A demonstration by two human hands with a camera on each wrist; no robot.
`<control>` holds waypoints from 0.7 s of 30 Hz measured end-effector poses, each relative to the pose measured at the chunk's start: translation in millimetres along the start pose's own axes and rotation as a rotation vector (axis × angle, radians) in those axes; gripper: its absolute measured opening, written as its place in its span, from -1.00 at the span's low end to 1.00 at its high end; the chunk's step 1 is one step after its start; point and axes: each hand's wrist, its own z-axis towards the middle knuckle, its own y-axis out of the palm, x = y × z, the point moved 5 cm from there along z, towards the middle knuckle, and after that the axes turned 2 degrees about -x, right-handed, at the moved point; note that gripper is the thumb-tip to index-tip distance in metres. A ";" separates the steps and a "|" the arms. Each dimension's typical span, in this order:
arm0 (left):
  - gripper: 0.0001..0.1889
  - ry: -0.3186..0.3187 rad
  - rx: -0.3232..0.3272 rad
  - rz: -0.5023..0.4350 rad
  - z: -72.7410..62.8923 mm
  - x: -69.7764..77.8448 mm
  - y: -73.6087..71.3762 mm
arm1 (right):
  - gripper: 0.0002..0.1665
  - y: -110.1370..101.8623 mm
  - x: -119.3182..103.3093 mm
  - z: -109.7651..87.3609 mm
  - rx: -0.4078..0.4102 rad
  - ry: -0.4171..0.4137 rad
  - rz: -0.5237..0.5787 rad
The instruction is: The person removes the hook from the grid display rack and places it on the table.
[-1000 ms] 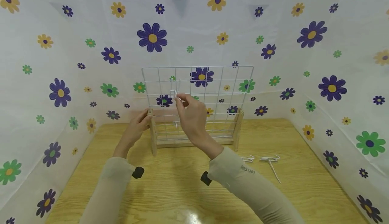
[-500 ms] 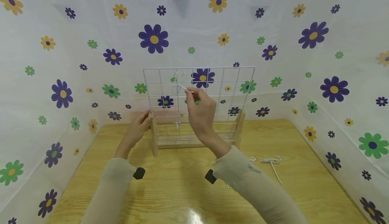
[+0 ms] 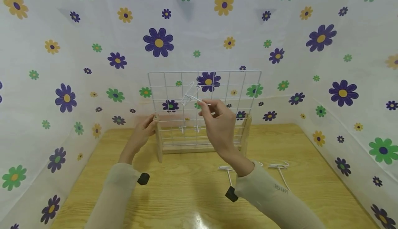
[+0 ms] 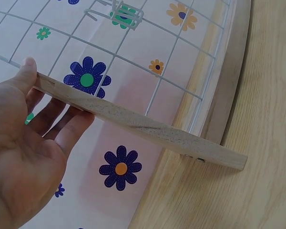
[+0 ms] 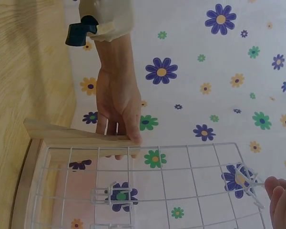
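Note:
A white wire grid panel [image 3: 205, 85] stands upright in a wooden stand [image 3: 186, 150]. My left hand [image 3: 140, 135] grips the top of the stand's left upright [image 4: 128, 119], thumb on one side and fingers on the other. In front of the panel's upper left part, my right hand [image 3: 219, 123] pinches the stem of a white wire hook [image 3: 190, 97] between thumb and fingertips. That hook tilts to the right and overlaps the grid in the head view. Lower on the panel hang two similar hooks, a left one [image 3: 182, 129] and a right one [image 3: 197, 129].
More white hooks lie on the wooden table [image 3: 174, 194]: one hook [image 3: 229, 174] partly behind the right sleeve, another hook [image 3: 281, 168] farther right. A flower-printed white cloth [image 3: 130, 84] encloses the table at the back and both sides.
My right hand has moved right with the hook, which has gone from nearly upright to tilted. The right hanging hook has come into sight. My left hand stays on the upright.

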 end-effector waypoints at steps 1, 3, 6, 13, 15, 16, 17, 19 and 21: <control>-0.36 -0.002 -0.001 -0.003 -0.1 0.0 0.3 | -0.88 -3.8 0.0 -1.5 -0.001 0.003 0.001; -0.35 -0.006 0.001 -0.003 -0.2 -0.2 0.4 | -0.88 -11.3 1.3 -4.8 0.000 0.004 0.007; -0.35 -0.008 0.001 0.001 0.0 -1.3 1.0 | -0.89 -22.7 6.7 -12.1 -0.001 0.023 0.010; -0.34 -0.011 -0.010 0.021 0.6 -1.9 1.4 | -0.92 -44.2 24.7 -31.8 -0.002 0.102 0.021; -0.35 -0.008 -0.008 0.023 0.6 -2.0 1.3 | -0.93 -48.9 29.1 -37.8 -0.005 0.133 0.017; -0.35 -0.006 -0.007 0.023 0.7 -2.0 1.3 | -0.94 -51.2 31.0 -40.6 -0.002 0.146 0.019; -0.35 -0.005 -0.007 0.025 0.8 -1.8 1.5 | -0.94 -53.3 33.1 -43.6 0.001 0.161 0.021; -0.35 -0.008 -0.004 0.028 0.8 -2.0 1.6 | -0.93 -56.7 36.3 -49.4 0.005 0.183 0.030; -0.35 -0.010 -0.001 0.028 0.8 -1.9 1.6 | -0.93 -59.5 39.9 -55.0 0.005 0.200 0.029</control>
